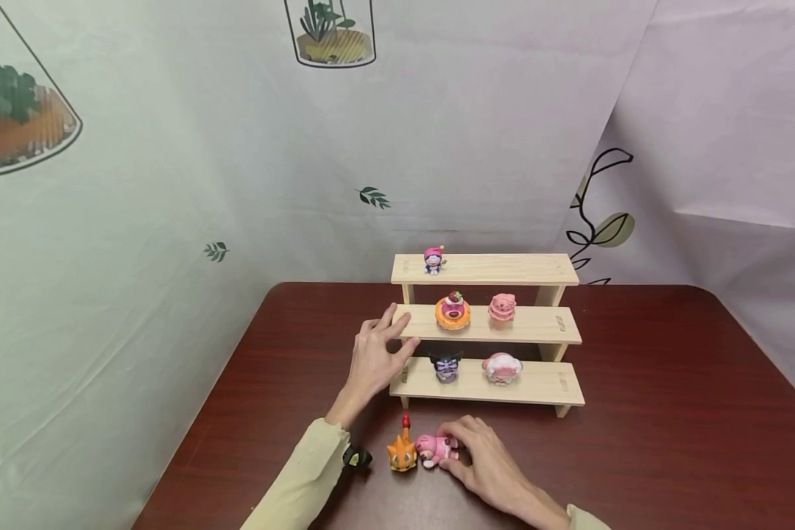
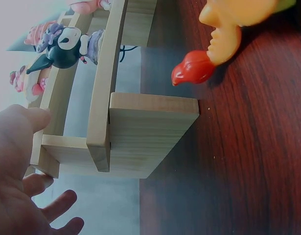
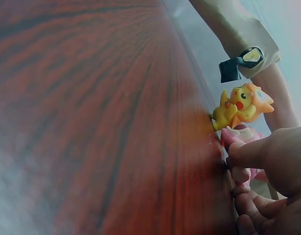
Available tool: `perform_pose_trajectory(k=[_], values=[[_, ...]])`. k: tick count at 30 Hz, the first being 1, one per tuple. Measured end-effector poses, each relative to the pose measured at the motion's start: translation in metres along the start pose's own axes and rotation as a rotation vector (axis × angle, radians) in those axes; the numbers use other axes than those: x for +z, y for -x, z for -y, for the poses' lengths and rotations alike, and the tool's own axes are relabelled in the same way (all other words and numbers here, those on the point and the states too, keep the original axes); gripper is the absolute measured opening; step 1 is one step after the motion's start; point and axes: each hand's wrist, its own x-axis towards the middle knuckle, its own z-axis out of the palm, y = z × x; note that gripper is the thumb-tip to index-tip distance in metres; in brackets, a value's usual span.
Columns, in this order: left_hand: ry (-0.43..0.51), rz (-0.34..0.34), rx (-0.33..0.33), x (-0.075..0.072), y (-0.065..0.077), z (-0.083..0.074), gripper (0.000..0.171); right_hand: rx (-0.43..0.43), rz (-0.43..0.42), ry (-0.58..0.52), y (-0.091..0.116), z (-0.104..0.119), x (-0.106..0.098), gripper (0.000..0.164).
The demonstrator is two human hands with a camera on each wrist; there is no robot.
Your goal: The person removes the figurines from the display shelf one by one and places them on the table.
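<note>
My right hand (image 1: 486,460) holds a pink figurine (image 1: 430,447) lying on the table, thumb and fingers on either side of its lower body. Part of the figurine is hidden behind the fingers in the right wrist view. Right beside it sits an orange-and-yellow figurine (image 1: 402,453) with a red-tipped tail (image 2: 194,67). My left hand (image 1: 372,361) rests at the left end of the middle step of a three-step wooden display stand (image 1: 536,324), its fingers spread and loosely straight. Near the left sleeve is a small black figurine (image 1: 357,458), partly covered by the cuff.
On the top step stands a pink-hatted figurine (image 1: 433,260). The middle step bears a round orange figurine (image 1: 453,312) and a pink one (image 1: 502,308). Below them are a black-and-purple figurine (image 1: 446,368) and a pink-and-white one (image 1: 502,368). A printed cloth (image 1: 477,147) hangs behind the dark red table (image 1: 669,412).
</note>
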Motion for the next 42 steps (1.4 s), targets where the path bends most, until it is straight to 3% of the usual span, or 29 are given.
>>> perform_pose_trajectory(k=[33, 42], values=[[-0.009, -0.019, 0.021, 0.0009, -0.0009, 0.0014, 0.048, 0.01, 0.017, 0.026, -0.0025, -0.0027, -0.0021, 0.041], [0.002, -0.007, 0.012, -0.0001, -0.0007, -0.0003, 0.048, 0.038, -0.002, 0.038, 0.0006, -0.0002, -0.0083, 0.049]])
